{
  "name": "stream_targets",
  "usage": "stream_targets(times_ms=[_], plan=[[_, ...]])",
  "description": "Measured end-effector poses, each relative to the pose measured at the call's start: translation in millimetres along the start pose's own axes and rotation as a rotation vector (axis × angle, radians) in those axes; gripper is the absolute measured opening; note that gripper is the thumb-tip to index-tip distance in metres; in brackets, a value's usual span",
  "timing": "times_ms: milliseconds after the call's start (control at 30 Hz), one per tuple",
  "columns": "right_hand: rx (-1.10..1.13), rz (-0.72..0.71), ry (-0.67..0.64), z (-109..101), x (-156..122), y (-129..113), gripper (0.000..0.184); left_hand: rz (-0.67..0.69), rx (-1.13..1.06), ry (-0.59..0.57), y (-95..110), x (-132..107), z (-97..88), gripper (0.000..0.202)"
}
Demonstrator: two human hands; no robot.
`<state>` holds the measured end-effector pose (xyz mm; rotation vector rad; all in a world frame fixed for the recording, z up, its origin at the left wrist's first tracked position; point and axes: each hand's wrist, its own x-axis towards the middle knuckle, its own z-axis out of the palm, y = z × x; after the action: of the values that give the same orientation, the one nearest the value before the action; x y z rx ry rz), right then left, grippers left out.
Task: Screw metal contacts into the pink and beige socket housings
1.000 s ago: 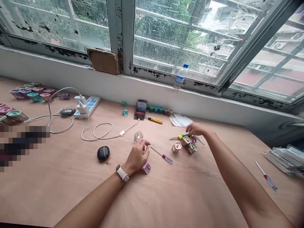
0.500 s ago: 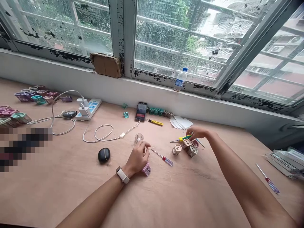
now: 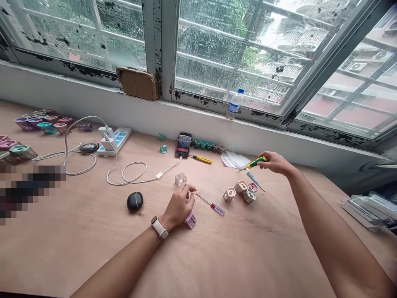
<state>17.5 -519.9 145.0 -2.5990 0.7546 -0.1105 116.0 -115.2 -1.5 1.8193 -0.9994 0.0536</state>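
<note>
My right hand (image 3: 274, 162) is closed around the handle of a green and yellow screwdriver (image 3: 257, 162), lifted above the table with its tip toward the left. Beneath it stand several two-hole pencil sharpeners (image 3: 241, 187), beige, pink and grey-brown, beside a blue pen-like screwdriver (image 3: 256, 181). My left hand (image 3: 180, 203) rests on the table, fingers curled in a pinch; whatever they hold is hidden. Touching or just under its edge lies a pinkish-purple sharpener piece (image 3: 191, 220). A clear hexagonal container (image 3: 180, 179) stands past the fingertips. Right of that hand lies a red and clear-handled screwdriver (image 3: 214, 205).
A black earbud case (image 3: 135, 202) sits left of my left hand. Farther back are a phone (image 3: 183, 145) on a cable, a yellow cutter (image 3: 202, 159), white papers (image 3: 235, 159) and a power strip (image 3: 119, 140). More sharpeners (image 3: 46, 127) crowd the far left.
My right hand has lifted the green and yellow screwdriver from behind the sharpeners, up and to the right. The blue screwdriver now shows fully. My left hand has stayed in place.
</note>
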Motion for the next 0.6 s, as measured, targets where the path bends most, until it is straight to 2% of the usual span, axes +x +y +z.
stream_targets(times_ms=[200,467,600], plan=[[-0.04,0.029,0.039,8,-2,-2,0.03,-0.016,-0.005,-0.001,0,-1,0.4,0.016],[-0.031,-0.014,0.055,0,-6,-13,0.034,-0.014,-0.002,0.002,0,0,0.5,0.015],[-0.123,-0.031,0.05,-2,-8,-25,0.028,-0.009,-0.004,0.005,-1,0,0.4,0.015]])
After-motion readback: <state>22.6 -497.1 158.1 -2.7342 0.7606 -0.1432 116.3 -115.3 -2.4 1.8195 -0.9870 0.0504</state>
